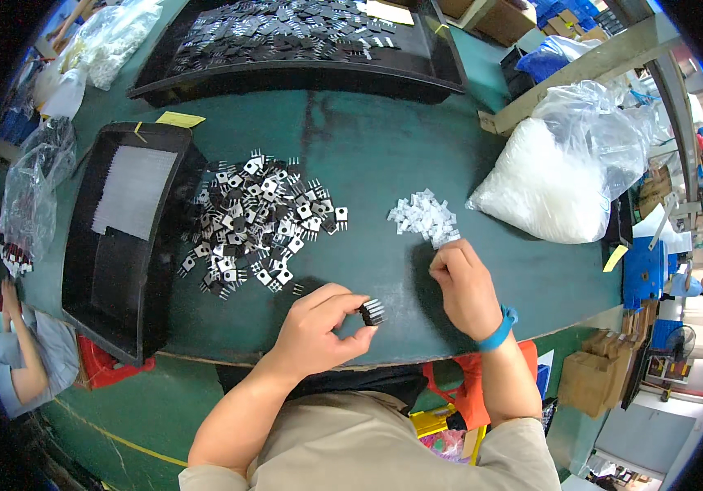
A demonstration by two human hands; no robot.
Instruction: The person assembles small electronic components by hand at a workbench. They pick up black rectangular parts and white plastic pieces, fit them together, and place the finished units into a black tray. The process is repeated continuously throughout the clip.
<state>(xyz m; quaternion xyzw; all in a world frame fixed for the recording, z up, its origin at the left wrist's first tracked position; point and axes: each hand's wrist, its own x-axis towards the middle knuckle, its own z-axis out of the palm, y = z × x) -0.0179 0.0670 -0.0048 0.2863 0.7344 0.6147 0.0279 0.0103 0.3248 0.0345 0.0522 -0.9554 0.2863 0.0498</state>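
Observation:
My left hand [316,331] is closed near the table's front edge, thumb and fingers pinching a small stack of transistors [373,312], black with pale metal legs. To the right, my right hand [467,293] has its fingers curled together at the near edge of a small pile of white plastic pieces [422,214]. Whatever lies between those fingertips is hidden. A loose heap of transistors [265,217], black with silvery metal tabs and legs, spreads over the table left of the white pile.
A black bin [151,307] with white ribbed rows stands left. A larger black tray [302,79] of many transistors sits at the back. To the right lies a plastic bag [544,184] of white pieces, beside a metal frame [585,74]. Another person's arm [28,360] shows far left.

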